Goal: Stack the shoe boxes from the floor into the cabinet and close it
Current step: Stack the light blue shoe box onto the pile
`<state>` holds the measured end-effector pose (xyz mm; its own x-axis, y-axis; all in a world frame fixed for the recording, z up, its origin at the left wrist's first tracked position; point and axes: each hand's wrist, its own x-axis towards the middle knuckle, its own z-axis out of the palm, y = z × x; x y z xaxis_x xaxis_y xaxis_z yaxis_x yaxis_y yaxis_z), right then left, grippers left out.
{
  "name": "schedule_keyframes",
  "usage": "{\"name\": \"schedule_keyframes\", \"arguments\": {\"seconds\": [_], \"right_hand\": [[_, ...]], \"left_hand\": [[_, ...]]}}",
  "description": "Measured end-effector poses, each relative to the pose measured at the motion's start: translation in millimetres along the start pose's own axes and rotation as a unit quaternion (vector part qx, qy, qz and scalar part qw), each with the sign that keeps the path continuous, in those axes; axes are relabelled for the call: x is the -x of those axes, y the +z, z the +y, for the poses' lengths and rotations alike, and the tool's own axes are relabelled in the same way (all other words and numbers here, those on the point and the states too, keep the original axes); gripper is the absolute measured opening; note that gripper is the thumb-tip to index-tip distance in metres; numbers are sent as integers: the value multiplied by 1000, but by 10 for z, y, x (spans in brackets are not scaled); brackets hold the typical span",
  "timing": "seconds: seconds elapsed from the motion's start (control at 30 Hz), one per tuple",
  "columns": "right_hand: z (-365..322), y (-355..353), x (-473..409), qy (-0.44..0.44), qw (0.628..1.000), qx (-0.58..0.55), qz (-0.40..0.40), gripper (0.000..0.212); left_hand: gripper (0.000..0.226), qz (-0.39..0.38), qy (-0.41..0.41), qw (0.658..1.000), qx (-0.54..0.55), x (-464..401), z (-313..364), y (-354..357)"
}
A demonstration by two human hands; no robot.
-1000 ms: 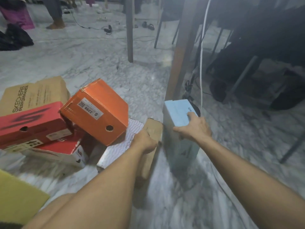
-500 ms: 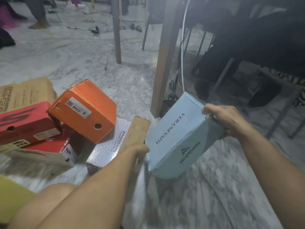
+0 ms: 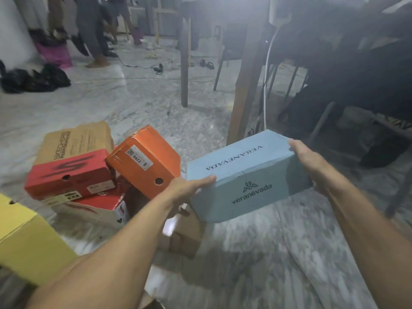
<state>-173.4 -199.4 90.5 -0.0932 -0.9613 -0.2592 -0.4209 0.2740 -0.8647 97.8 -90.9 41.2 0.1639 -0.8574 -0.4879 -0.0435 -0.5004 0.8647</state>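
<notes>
A light blue shoe box (image 3: 243,175) printed "veranevada" hangs above the marble floor, held between both hands. My left hand (image 3: 189,187) grips its left end, thumb lying along the top edge. My right hand (image 3: 308,159) grips the right end, fingers wrapped behind it. On the floor to the left lies a pile: an orange box (image 3: 145,161) tilted on a red Skechers box (image 3: 69,172), a brown Skechers box (image 3: 75,141) and a red-and-white box (image 3: 100,204). A brown carton (image 3: 185,235) lies under my left forearm. No cabinet is in view.
A yellow box (image 3: 26,241) sits at the lower left. Wooden table legs (image 3: 245,85) and a white cable (image 3: 265,90) stand just behind the blue box, with dark chairs and bags to the right. People's legs (image 3: 93,36) and black bags (image 3: 33,79) are at the back left.
The blue box stood on end on the floor; it is now lifted and turned level. My left hand left the brown carton and took the box's left end.
</notes>
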Motion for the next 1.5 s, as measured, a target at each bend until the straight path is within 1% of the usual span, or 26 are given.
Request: {"name": "schedule_keyframes", "arguments": {"seconds": [0.03, 0.07, 0.1, 0.17, 0.27, 0.3, 0.33, 0.37, 0.4, 0.43, 0.5, 0.6, 0.67, 0.7, 0.73, 0.83, 0.87, 0.97, 1.0, 1.07, 1.1, 1.13, 1.23, 1.3, 1.43, 1.5], "right_hand": [[-31, 57, 24, -19, 1000, -11, -15, 50], [-65, 116, 55, -38, 999, -23, -31, 46], [-106, 184, 79, -55, 997, -35, -43, 45], [-219, 338, 171, -111, 989, -60, -81, 54], [-432, 578, 332, -211, 965, -83, -129, 77], [-501, 662, 387, -238, 956, -94, -146, 74], [-574, 745, 470, -263, 946, -100, -161, 64], [-639, 832, 538, -287, 937, -102, -173, 53], [-709, 912, 605, -302, 931, -103, -180, 47], [-772, 991, 663, -310, 926, -103, -189, 45], [-908, 1147, 794, -322, 917, -88, -221, 59], [-1117, 1405, 991, -349, 903, -32, -248, 91], [-1254, 1586, 1148, -372, 890, -8, -262, 106], [-1312, 1688, 1232, -383, 882, -5, -275, 108], [-1361, 1794, 1317, -395, 871, -2, -291, 108], [-1462, 2122, 1567, -432, 841, 25, -325, 108], [-1490, 2227, 1663, -444, 831, 33, -334, 107], [-1539, 2516, 1948, -459, 811, 40, -361, 104], [-1543, 2599, 2051, -462, 805, 39, -371, 103], [-1545, 2777, 2242, -471, 791, 38, -388, 103], [-1550, 2868, 2343, -475, 784, 39, -398, 103], [-1558, 2951, 2455, -479, 775, 38, -410, 102], [-1597, 3164, 2831, -501, 743, 41, -442, 95], [-1610, 3304, 3073, -506, 729, 39, -460, 94], [-1627, 3637, 3495, -501, 704, 24, -502, 94], [-1696, 3796, 3696, -499, 694, 17, -520, 91]], "left_hand": [[85, 7, 15, 1000, 8, 57, 53, -90], [90, 14, 28, 999, 21, 119, 102, -183], [85, 23, 45, 998, 39, 189, 144, -282], [59, 44, 80, 993, 69, 357, 213, -474], [30, 103, 145, 982, 59, 596, 255, -768], [24, 125, 163, 977, 58, 678, 256, -881], [23, 145, 176, 972, 57, 752, 253, -1002], [27, 165, 186, 967, 51, 841, 243, -1118], [35, 185, 196, 962, 44, 935, 228, -1234], [46, 207, 203, 956, 37, 1039, 206, -1349], [59, 244, 212, 946, 34, 1265, 154, -1575], [61, 287, 212, 934, 13, 1602, 48, -1881], [48, 314, 219, 924, 12, 1835, -26, -2045], [41, 326, 224, 918, 13, 1969, -63, -2109], [40, 337, 227, 914, 14, 2097, -115, -2183], [53, 384, 220, 897, 20, 2501, -270, -2336], [54, 407, 212, 888, 22, 2634, -332, -2391], [46, 460, 183, 869, 33, 3016, -517, -2525], [50, 473, 175, 863, 35, 3144, -581, -2560], [68, 500, 170, 848, 45, 3388, -717, -2625], [72, 514, 169, 839, 53, 3510, -781, -2652], [71, 525, 170, 832, 61, 3637, -840, -2673], [49, 546, 163, 819, 68, 3980, -1040, -2747], [41, 563, 157, 808, 76, 4178, -1165, -2798], [45, 596, 146, 785, 90, 4526, -1346, -2901], [43, 621, 137, 767, 84, 4715, -1376, -2962]]}}
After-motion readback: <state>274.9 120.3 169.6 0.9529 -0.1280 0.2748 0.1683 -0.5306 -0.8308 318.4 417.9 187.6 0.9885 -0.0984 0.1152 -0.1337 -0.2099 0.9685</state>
